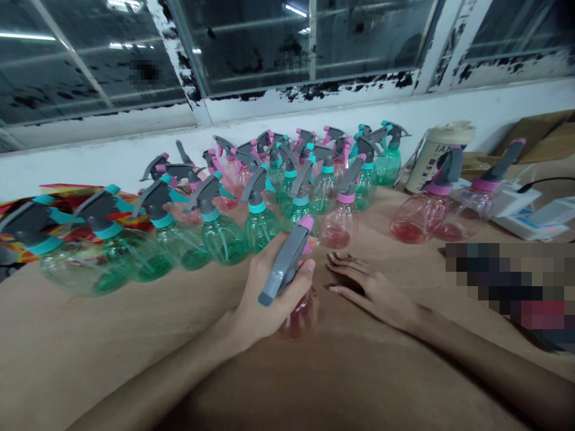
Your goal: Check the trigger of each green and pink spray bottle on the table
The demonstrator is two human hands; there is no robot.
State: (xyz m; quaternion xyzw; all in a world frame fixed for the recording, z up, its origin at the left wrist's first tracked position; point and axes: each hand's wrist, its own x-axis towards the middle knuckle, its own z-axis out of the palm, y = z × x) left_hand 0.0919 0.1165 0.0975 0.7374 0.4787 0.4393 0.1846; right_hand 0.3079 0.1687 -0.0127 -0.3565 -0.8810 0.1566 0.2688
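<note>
My left hand [265, 287] is wrapped round the neck of a pink spray bottle [299, 320] with a grey trigger head and a pink nozzle. The bottle is upright at the table's middle, its neck hidden by my fingers. To its right, my right hand [377, 293] rests on the tabletop, fingers spread, holding nothing. Just beyond stands another pink spray bottle [338, 230]. A row of green spray bottles [224, 239] with turquoise collars runs off to the left.
Several more pink and green spray bottles [327, 185] crowd by the wall. Two pink bottles [417, 218] stand at right, near a cream tumbler [440, 155] and a white power strip [521, 215]. Colourful packaging [67, 197] lies behind the left bottles. The wooden table [112, 341] extends in front.
</note>
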